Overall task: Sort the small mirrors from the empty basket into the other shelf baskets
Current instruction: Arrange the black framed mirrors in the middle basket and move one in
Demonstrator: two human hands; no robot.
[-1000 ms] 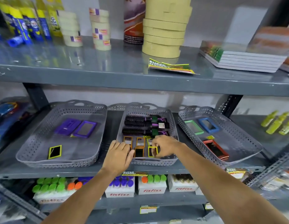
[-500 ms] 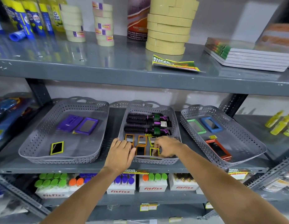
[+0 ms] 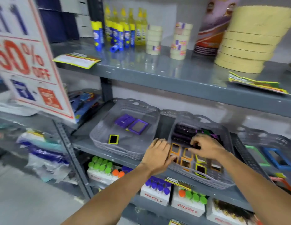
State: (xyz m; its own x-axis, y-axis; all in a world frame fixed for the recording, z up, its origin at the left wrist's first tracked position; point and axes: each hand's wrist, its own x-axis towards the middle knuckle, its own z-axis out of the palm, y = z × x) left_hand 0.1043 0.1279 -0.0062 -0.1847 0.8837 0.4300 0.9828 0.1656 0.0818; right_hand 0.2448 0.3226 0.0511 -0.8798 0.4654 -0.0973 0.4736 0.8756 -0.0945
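The middle grey basket [image 3: 203,180] holds black hair brushes [image 3: 182,130] at the back and several small mirrors at the front, some orange-framed [image 3: 175,147], some yellow-framed [image 3: 201,170]. My left hand [image 3: 157,156] lies over this basket's left rim, thumb inside near an orange mirror. My right hand [image 3: 206,148] hovers over the mirrors with fingers pinched together near the brushes; blur hides whether it holds anything. The left basket [image 3: 118,151] holds a small yellow-framed mirror [image 3: 113,139] and a purple mirror [image 3: 138,126]. The right basket [image 3: 244,153] holds green and blue mirrors [image 3: 278,158].
The upper shelf [image 3: 174,78] overhangs the baskets and carries glue bottles, tape rolls [image 3: 248,41] and flyers. A "50% OFF" sign [image 3: 27,62] leans at the left. Boxes of capped bottles [image 3: 156,190] fill the shelf below. Grey floor lies lower left.
The view has swung left and closer, so the sign now shows. My right hand has moved back from the front yellow mirror toward the brushes. My left hand stays on the rim.
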